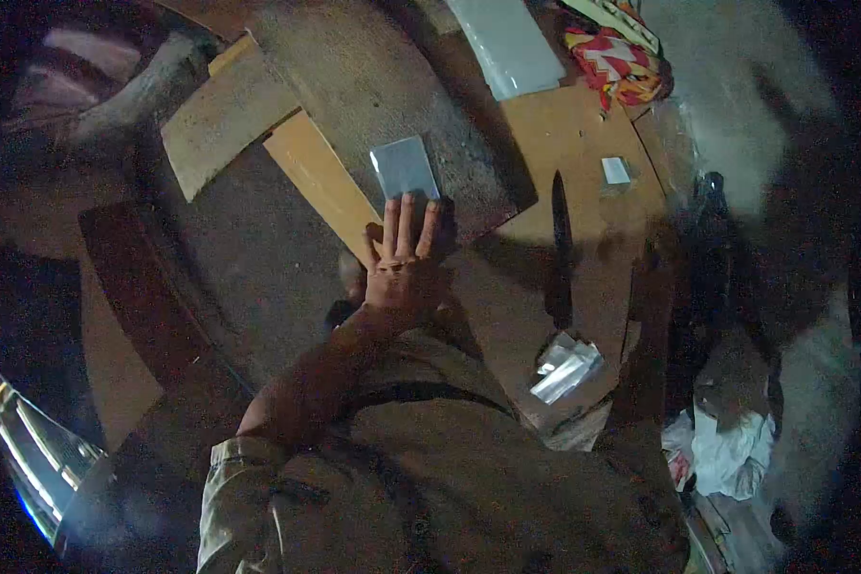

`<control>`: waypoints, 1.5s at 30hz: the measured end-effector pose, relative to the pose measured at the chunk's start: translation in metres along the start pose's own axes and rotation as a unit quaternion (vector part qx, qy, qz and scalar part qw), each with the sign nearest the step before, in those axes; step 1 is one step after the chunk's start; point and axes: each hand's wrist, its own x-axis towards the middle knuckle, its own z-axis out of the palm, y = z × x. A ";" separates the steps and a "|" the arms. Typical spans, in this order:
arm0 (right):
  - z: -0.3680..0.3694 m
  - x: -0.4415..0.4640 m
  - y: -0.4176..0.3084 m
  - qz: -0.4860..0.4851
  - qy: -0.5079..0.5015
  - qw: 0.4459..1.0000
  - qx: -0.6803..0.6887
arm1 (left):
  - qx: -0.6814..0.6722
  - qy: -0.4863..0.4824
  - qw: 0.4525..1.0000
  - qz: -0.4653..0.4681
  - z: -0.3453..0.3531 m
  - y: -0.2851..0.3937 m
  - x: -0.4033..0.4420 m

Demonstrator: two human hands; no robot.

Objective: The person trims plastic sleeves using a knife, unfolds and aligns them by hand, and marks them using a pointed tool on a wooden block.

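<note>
My left hand [402, 263] reaches up from the lower left, palm down with its fingers stretched out and apart. Its fingertips rest on the lower edge of a flat, shiny, greyish square packet [404, 169]. The packet lies on a worn grey-brown board [354, 77]. Beneath the wrist and beside the little finger runs a narrow tan strip [320, 172]. My left thumb is mostly lost in shadow. My right hand does not show.
A long dark knife [561, 249] lies on a brown board [593, 225] at the right. Near it are clear plastic packets [566, 367], a small white piece [615, 170], stacked plastic sheets [509, 48], a red-yellow patterned cloth [617, 67] and a white bag [734, 454].
</note>
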 end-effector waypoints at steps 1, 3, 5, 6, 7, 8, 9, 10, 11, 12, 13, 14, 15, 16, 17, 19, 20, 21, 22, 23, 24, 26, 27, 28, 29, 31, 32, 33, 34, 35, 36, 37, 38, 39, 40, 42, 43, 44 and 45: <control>0.006 0.003 0.005 -0.037 0.034 0.998 -0.028 | 0.000 0.000 1.000 -0.002 -0.002 0.000 0.000; 0.021 0.004 0.008 -0.067 0.039 0.997 -0.019 | -0.005 -0.022 1.000 0.007 -0.008 0.000 -0.001; -0.026 0.019 -0.066 0.009 0.002 0.978 0.211 | 0.025 -0.006 1.000 -0.015 0.003 0.000 0.001; -0.055 0.027 -0.109 0.088 -0.039 0.901 0.423 | 0.021 -0.018 0.999 -0.018 -0.001 0.001 0.001; -0.073 0.032 -0.138 0.083 -0.042 0.902 0.422 | 0.015 -0.029 0.999 -0.021 -0.003 0.002 0.002; -0.087 0.037 -0.163 0.115 -0.076 0.834 0.535 | -0.010 -0.038 0.999 -0.022 -0.006 0.000 0.003; -0.098 0.040 -0.181 0.145 -0.110 0.750 0.636 | -0.013 -0.038 0.999 -0.030 -0.004 -0.001 0.003; -0.107 0.044 -0.193 0.142 -0.117 0.751 0.635 | -0.003 -0.026 0.999 -0.027 -0.001 0.000 0.003; -0.113 0.049 -0.204 0.080 -0.077 0.778 0.619 | 0.007 -0.016 1.000 -0.024 0.001 -0.001 0.002; -0.118 0.052 -0.215 0.017 -0.036 0.798 0.601 | -0.007 0.008 1.000 -0.023 0.002 -0.001 0.000; -0.125 0.054 -0.225 0.015 -0.041 0.798 0.601 | -0.008 0.007 1.000 -0.029 0.004 -0.001 -0.001; -0.131 0.057 -0.235 0.041 -0.041 0.738 0.673 | -0.003 0.015 1.000 -0.027 0.006 -0.002 -0.001; -0.134 0.059 -0.240 0.065 -0.041 0.672 0.737 | 0.001 0.025 0.999 -0.026 0.008 -0.002 0.000; -0.126 0.066 -0.245 0.019 0.000 0.675 0.737 | 0.005 0.035 0.999 -0.024 0.010 -0.002 0.000; -0.127 0.067 -0.247 0.018 -0.004 0.677 0.736 | 0.002 0.034 0.999 -0.028 0.012 -0.002 0.001; -0.140 0.069 -0.260 0.052 -0.142 0.680 0.718 | 0.018 0.050 0.998 -0.027 0.014 -0.003 0.001; -0.146 0.070 -0.267 0.052 -0.176 0.733 0.655 | 0.018 0.050 0.998 -0.030 0.015 -0.004 0.000; -0.140 0.070 -0.274 0.047 -0.199 0.725 0.658 | 0.058 0.041 0.997 -0.021 0.015 -0.005 0.000; -0.133 0.068 -0.278 0.038 -0.230 0.733 0.639 | 0.099 0.031 0.995 -0.011 0.014 -0.006 0.001; -0.125 0.066 -0.280 0.029 -0.261 0.739 0.621 | 0.099 0.030 0.995 -0.012 0.013 -0.005 0.001; -0.115 0.064 -0.285 0.029 -0.262 0.739 0.621 | 0.078 0.025 0.996 -0.021 0.012 -0.003 0.000; -0.100 0.063 -0.296 -0.089 -0.226 0.823 0.513 | 0.055 0.017 0.998 -0.029 0.010 -0.002 0.001; -0.096 0.064 -0.302 -0.126 -0.212 0.845 0.474 | 0.062 0.019 0.998 -0.026 0.010 -0.002 0.001; -0.096 0.065 -0.309 -0.189 -0.165 0.869 0.427 | 0.069 0.021 0.997 -0.023 0.010 -0.004 0.000; -0.096 0.064 -0.316 -0.250 -0.117 0.884 0.376 | 0.068 0.020 0.997 -0.023 0.012 -0.005 0.000; -0.081 0.056 -0.326 -0.220 -0.140 0.853 0.453 | 0.067 0.002 0.998 -0.011 0.016 -0.009 -0.001; -0.075 0.057 -0.329 -0.216 -0.148 0.863 0.432 | 0.067 0.000 0.998 -0.010 0.019 -0.010 -0.001; -0.072 0.058 -0.331 -0.211 -0.155 0.873 0.412 | 0.068 0.017 0.997 -0.011 0.021 -0.010 0.000; -0.079 0.062 -0.332 -0.235 -0.126 0.884 0.384 | 0.067 0.024 0.997 -0.011 0.021 -0.009 0.000; -0.075 0.062 -0.332 -0.233 -0.128 0.884 0.384 | 0.066 0.031 0.997 -0.011 0.021 -0.008 0.000; -0.068 0.063 -0.332 -0.248 -0.100 0.900 0.345 | 0.054 0.032 0.998 -0.014 0.021 -0.007 0.000; -0.066 0.064 -0.333 -0.263 -0.072 0.912 0.306 | 0.042 0.033 0.998 -0.018 0.019 -0.006 0.000; -0.068 0.065 -0.334 -0.262 -0.073 0.912 0.307 | 0.042 0.030 0.999 -0.018 0.019 -0.007 0.000; -0.073 0.066 -0.335 -0.237 -0.103 0.919 0.297 | 0.050 0.032 0.998 -0.014 0.019 -0.007 0.000; -0.075 0.067 -0.336 -0.211 -0.132 0.925 0.287 | 0.054 0.032 0.998 -0.013 0.019 -0.007 0.000; -0.066 0.066 -0.337 -0.218 -0.106 0.925 0.293 | 0.044 0.027 0.999 -0.017 0.017 -0.007 0.000; -0.063 0.067 -0.337 -0.226 -0.079 0.924 0.297 | 0.031 0.023 0.999 -0.022 0.016 -0.006 0.001; -0.065 0.067 -0.338 -0.225 -0.081 0.924 0.298 | 0.030 0.021 0.999 -0.023 0.016 -0.006 0.001; -0.069 0.068 -0.338 -0.220 -0.094 0.926 0.293 | 0.022 0.014 0.999 -0.021 0.016 -0.007 0.001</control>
